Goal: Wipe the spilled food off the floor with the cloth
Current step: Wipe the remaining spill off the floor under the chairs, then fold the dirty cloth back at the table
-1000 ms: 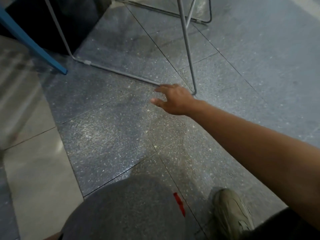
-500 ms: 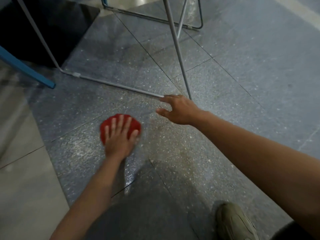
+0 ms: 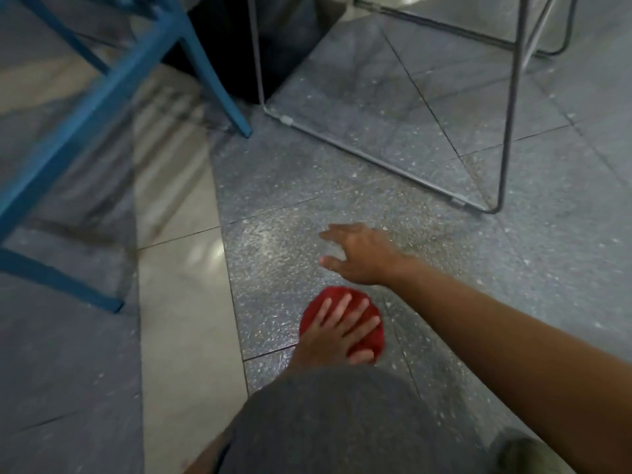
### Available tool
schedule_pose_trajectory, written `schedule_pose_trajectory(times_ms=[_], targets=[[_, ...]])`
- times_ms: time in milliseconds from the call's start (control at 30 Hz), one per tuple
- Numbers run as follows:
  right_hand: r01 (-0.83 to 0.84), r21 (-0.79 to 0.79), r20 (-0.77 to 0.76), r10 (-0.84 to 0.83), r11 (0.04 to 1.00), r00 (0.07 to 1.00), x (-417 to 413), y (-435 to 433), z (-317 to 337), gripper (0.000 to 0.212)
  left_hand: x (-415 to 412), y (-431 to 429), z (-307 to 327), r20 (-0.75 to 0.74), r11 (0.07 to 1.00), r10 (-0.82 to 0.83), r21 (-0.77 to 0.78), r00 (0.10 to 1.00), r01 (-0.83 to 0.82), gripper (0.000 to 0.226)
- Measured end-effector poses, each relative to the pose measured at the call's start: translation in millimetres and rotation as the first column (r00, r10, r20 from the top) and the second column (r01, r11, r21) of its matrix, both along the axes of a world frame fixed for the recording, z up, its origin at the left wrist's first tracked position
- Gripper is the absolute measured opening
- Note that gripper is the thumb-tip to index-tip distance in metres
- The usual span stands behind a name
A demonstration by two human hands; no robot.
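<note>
Wiping is in hand: left hand [image 3: 337,333] presses the red cloth [image 3: 371,342] flat-fingered onto the floor [image 3: 273,268] by the knee [image 3: 325,422], right hand [image 3: 362,256] spread open, empty; next, likely a sweep toward the brownish film [image 3: 434,230].

— Where is the red cloth [image 3: 374,338]?
— On the speckled grey floor [image 3: 280,254], just ahead of a bent knee in grey fabric [image 3: 325,422]. The left hand [image 3: 337,331] presses flat on it, fingers straight and spread.
— And the right hand [image 3: 362,254]?
— It reaches out past the cloth, fingers loose, low over the tiles. I cannot tell whether it touches them.
— What else is there?
— Blue chair legs [image 3: 212,73] at left, a thin metal frame [image 3: 376,159] beyond the hands, a pale tile strip [image 3: 178,302], and a shoe [image 3: 523,453] at the bottom right.
</note>
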State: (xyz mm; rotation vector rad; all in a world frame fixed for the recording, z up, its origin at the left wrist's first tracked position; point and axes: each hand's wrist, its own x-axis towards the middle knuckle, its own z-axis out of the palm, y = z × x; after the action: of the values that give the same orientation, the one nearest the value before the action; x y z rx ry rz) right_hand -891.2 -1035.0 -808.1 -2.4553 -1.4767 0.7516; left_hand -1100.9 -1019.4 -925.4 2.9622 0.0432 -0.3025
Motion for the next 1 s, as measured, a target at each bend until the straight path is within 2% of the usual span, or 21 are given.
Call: schedule_pose_trajectory(times_ms=[33,133,267,367,400,467,567,600,667,700,733,767,833,900,967,1000], targets=[[-0.003,0.011,0.011,0.002,1.000,1.000,-4.1,3.4,2.0,0.064,16.7,18.8,2.6,-0.009,0.999,0.039,-0.013,0.999,-0.039,0.065],[0.016,0.031,0.011,-0.017,0.999,1.000,-2.7,5.1,12.2,0.062,33.9,91.5,8.3,-0.044,0.936,0.347,-0.043,0.937,-0.349,0.061],[0.068,0.025,0.042,-0.069,0.997,0.997,23.4,-8.4,23.3,0.062,-19.8,148.1,12.8,-0.065,0.703,0.706,-0.059,0.705,-0.709,0.058],[0.115,0.042,0.058,-0.118,0.992,0.991,42.1,-16.3,24.0,0.060,-83.2,127.1,11.0,-0.027,0.418,0.906,-0.120,0.423,-0.901,0.054],[0.130,0.043,0.057,-0.132,0.991,0.990,45.1,-16.2,22.9,0.060,-98.0,113.9,11.8,-0.044,0.314,0.945,-0.149,0.324,-0.938,0.052],[0.121,0.045,0.051,-0.123,0.992,0.991,44.3,-11.4,20.7,0.060,-112.5,86.7,14.5,-0.127,0.160,0.974,-0.214,0.190,-0.964,0.045],[0.040,0.061,0.030,-0.042,0.997,0.999,33.5,2.6,17.6,0.062,-94.8,51.1,39.7,-0.234,-0.128,0.972,-0.493,-0.011,-0.861,0.034],[-0.001,0.072,0.034,-0.002,0.997,0.999,31.2,8.8,18.0,0.063,-80.2,48.0,58.5,-0.311,-0.217,0.950,-0.594,-0.028,-0.774,0.039],[-0.059,0.087,0.029,0.056,0.995,0.998,31.7,21.6,25.7,0.063,-43.3,59.1,88.2,-0.568,-0.471,0.823,-0.686,0.004,-0.554,0.045],[-0.070,0.086,-0.013,0.071,0.994,0.997,34.8,28.5,33.4,0.063,-26.0,71.4,101.5,-0.681,-0.594,0.731,-0.667,0.046,-0.450,0.044],[-0.072,0.078,-0.092,0.079,0.994,0.993,39.1,34.8,43.0,0.062,-9.4,84.2,116.7,-0.763,-0.683,0.637,-0.623,0.105,-0.381,0.043],[-0.071,0.069,-0.196,0.083,0.995,0.977,43.4,39.9,53.6,0.059,5.4,94.2,131.8,-0.808,-0.735,0.565,-0.585,0.168,-0.342,0.044],[-0.022,0.073,-0.410,0.050,0.997,0.911,50.9,45.4,76.8,0.051,31.6,108.5,163.1,-0.823,-0.765,0.493,-0.565,0.283,-0.310,0.046],[0.109,0.051,-0.617,-0.055,0.993,0.785,54.0,45.0,104.6,0.046,50.3,119.3,198.3,-0.801,-0.772,0.429,-0.565,0.417,-0.292,0.048],[0.201,-0.012,-0.743,-0.143,0.980,0.654,55.5,40.9,141.5,0.048,63.3,129.8,244.1,-0.764,-0.769,0.367,-0.571,0.531,-0.289,0.059],[0.220,-0.038,-0.766,-0.170,0.975,0.620,56.2,36.0,159.8,0.048,69.2,133.2,265.3,-0.738,-0.754,0.342,-0.585,0.582,-0.298,0.059]])
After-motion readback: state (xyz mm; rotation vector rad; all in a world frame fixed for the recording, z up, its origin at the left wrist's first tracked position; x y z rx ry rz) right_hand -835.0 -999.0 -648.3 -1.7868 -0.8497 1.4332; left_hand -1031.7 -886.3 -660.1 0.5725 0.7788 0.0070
